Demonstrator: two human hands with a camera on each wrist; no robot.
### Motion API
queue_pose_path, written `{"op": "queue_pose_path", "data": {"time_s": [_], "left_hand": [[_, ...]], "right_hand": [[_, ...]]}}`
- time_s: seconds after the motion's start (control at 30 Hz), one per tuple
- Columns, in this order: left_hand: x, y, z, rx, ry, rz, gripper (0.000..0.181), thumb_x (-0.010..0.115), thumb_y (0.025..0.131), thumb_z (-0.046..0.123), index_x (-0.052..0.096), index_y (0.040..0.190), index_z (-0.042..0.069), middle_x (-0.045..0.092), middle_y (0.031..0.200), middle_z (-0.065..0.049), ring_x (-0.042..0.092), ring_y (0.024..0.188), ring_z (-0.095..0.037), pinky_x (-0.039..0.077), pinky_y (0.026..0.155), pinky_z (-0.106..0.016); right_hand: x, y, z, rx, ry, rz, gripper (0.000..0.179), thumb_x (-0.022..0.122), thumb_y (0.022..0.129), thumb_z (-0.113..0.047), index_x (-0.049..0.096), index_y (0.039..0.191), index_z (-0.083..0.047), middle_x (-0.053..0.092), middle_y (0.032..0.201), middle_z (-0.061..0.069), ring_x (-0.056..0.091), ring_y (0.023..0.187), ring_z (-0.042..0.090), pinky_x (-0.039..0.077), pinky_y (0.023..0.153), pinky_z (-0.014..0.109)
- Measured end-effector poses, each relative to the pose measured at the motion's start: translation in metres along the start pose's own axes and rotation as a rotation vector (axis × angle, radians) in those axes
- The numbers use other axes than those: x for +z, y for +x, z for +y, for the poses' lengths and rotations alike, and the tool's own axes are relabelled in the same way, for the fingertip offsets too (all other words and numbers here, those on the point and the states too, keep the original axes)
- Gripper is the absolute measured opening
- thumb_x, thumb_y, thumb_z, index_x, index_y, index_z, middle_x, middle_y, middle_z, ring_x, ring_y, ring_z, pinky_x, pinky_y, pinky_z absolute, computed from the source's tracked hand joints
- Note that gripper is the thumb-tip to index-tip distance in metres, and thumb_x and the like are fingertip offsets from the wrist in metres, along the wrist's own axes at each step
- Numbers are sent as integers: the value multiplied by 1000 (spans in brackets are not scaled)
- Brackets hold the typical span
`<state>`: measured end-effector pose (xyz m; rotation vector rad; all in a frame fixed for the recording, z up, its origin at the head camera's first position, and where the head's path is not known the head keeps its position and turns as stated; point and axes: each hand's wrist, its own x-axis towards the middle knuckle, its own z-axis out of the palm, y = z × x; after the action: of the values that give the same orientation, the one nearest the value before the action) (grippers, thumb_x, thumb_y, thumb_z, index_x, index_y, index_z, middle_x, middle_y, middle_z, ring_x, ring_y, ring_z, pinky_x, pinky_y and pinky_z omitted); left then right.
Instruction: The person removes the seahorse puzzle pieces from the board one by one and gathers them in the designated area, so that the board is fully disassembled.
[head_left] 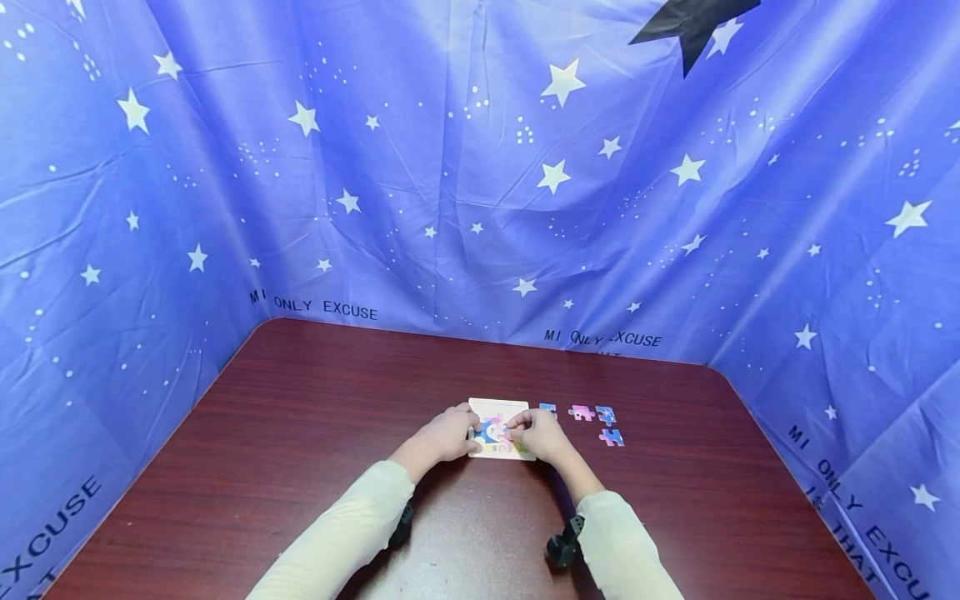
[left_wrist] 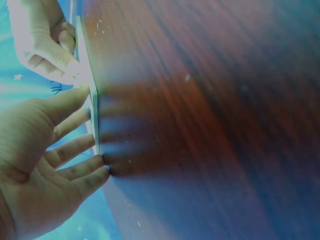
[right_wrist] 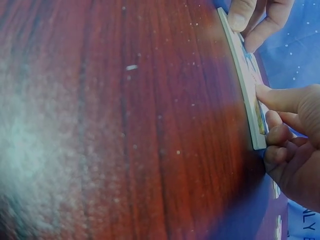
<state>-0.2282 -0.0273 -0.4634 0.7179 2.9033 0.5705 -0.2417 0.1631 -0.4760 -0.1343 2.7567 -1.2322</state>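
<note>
A pale puzzle board [head_left: 498, 406] lies flat on the table, with part of a pink-and-blue picture [head_left: 492, 432] in its recess. At the board's left side rests my left hand [head_left: 450, 432]; in the left wrist view, this left hand [left_wrist: 47, 160] has its fingers spread and fairly straight, tips touching the edge. Over the right half of the board, my right hand [head_left: 542, 434] pinches a pink puzzle piece at the picture with thumb and forefinger. In the right wrist view, the right hand [right_wrist: 300, 135] has its other fingers curled by the board's edge; the piece is mostly hidden.
Right of the board lie several loose pieces: a pink puzzle piece [head_left: 581, 412], a blue puzzle piece [head_left: 605, 414], a blue-and-pink puzzle piece [head_left: 612, 437] and another blue piece [head_left: 549, 409] partly behind the right hand. Starry blue curtains [head_left: 465, 167] surround the dark red table [head_left: 300, 433].
</note>
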Motion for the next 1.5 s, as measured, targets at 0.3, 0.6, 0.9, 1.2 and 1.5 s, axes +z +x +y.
{"op": "queue_pose_path", "data": {"time_s": [0.3,0.6,0.9,1.2,1.5], "left_hand": [[-1,0,1,-4,-6,-4,24,72,81,25,66,97,9,55,108,-5,56,100,-24,48,88,-35],[-3,1,1,-12,0,-7,24,72,81,24,66,97,8,55,111,-7,56,102,-25,48,89,-35],[-2,1,0,-3,-6,-4,23,72,80,24,65,96,8,55,111,-7,56,102,-25,47,89,-35],[0,1,-1,-11,-13,-2,23,72,80,24,65,96,9,55,112,-7,57,101,-25,48,89,-35],[1,2,-2,-19,-29,-4,24,73,80,25,65,96,10,55,112,-6,56,102,-23,47,90,-35]], "right_hand": [[0,0,2,-20,21,22,7,72,79,-9,69,81,-3,56,69,1,48,65,10,40,58,21],[2,1,7,-48,66,40,9,74,75,-7,69,81,-1,59,69,2,50,64,8,41,56,18],[3,1,6,-55,72,46,8,73,76,-7,71,81,-1,62,69,1,51,65,7,41,57,18],[3,-1,6,-60,67,57,7,73,76,-8,71,80,-2,62,67,-1,51,63,7,42,56,18],[1,-2,4,-57,54,54,10,73,77,-9,71,82,-2,63,69,1,52,64,7,42,57,19]]}}
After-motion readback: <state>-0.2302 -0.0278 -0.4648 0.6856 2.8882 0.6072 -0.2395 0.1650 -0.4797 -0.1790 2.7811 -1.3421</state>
